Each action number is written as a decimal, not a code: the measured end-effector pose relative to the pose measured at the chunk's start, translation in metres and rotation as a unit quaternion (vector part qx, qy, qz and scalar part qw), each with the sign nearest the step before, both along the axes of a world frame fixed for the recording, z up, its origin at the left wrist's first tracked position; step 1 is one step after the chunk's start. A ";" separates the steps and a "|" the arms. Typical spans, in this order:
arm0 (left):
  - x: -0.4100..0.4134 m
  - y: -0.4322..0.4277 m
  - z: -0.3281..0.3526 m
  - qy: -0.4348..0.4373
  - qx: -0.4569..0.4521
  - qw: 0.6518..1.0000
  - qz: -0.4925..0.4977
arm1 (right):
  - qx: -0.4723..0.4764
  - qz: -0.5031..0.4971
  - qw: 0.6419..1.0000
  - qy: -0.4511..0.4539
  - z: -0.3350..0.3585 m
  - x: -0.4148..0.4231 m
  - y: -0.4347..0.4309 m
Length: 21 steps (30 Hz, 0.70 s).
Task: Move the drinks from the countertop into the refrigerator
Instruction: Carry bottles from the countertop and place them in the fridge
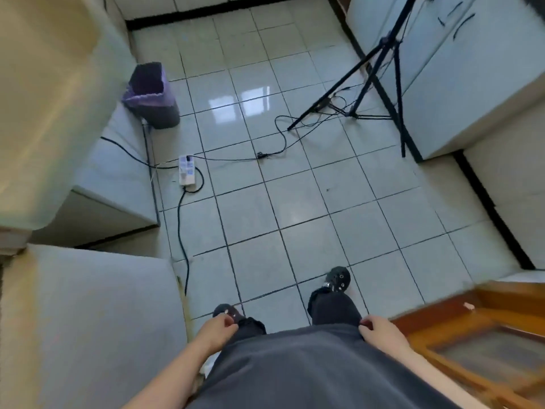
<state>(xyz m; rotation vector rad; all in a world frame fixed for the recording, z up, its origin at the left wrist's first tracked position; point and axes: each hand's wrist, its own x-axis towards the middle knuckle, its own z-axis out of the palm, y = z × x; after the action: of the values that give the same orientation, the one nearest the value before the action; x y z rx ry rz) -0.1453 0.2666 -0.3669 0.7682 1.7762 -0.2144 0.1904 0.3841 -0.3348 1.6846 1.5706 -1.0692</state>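
Tiled floor [295,187] is looked down on; no drinks are seen. Nothing is held by the left hand [219,327] or right hand [380,330], each grip released and loosely curled. A transit step is judged; next, 1 drink must be located and grasped.

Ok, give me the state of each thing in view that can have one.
left hand, loosely curled, holding nothing
right hand, loosely curled, holding nothing
trash bin, upright, purple liner, top uncovered
power strip, flat on the floor, cables plugged in
tripod, standing, legs spread
cabinet doors, shut
drinks, none in view
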 end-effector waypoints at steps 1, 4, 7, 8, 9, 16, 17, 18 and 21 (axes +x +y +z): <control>0.010 0.014 0.000 0.008 -0.005 1.000 -0.012 | -0.004 -0.004 1.000 0.008 -0.001 0.016 0.007; 0.049 0.069 0.002 0.021 -0.011 1.000 -0.018 | 0.004 -0.032 0.999 0.018 -0.002 0.069 0.041; 0.100 0.140 0.005 0.037 0.019 0.998 -0.046 | 0.001 -0.086 0.996 0.039 -0.002 0.124 0.082; 0.120 0.166 0.008 0.038 0.036 0.997 -0.052 | 0.007 -0.099 0.994 0.042 -0.002 0.142 0.097; 0.140 0.192 0.010 0.039 0.052 0.996 -0.059 | 0.015 -0.109 0.993 0.041 -0.002 0.160 0.110; 0.263 0.323 0.042 -0.018 0.110 0.973 -0.203 | 0.063 -0.261 0.963 0.030 0.004 0.251 0.160; 0.272 0.339 0.042 -0.023 0.103 0.971 -0.215 | 0.063 -0.284 0.956 0.036 0.003 0.257 0.163; 0.281 0.354 0.042 -0.028 0.094 0.971 -0.219 | 0.061 -0.302 0.951 0.040 0.001 0.264 0.165; 0.302 0.401 0.034 -0.024 0.076 0.970 -0.229 | 0.024 -0.329 0.943 0.036 -0.009 0.277 0.165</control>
<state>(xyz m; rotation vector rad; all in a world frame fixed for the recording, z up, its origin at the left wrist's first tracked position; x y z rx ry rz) 0.1564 0.6675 -0.3325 1.2821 1.5609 -0.3636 0.4677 0.5488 -0.3434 2.3052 1.0827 -1.4258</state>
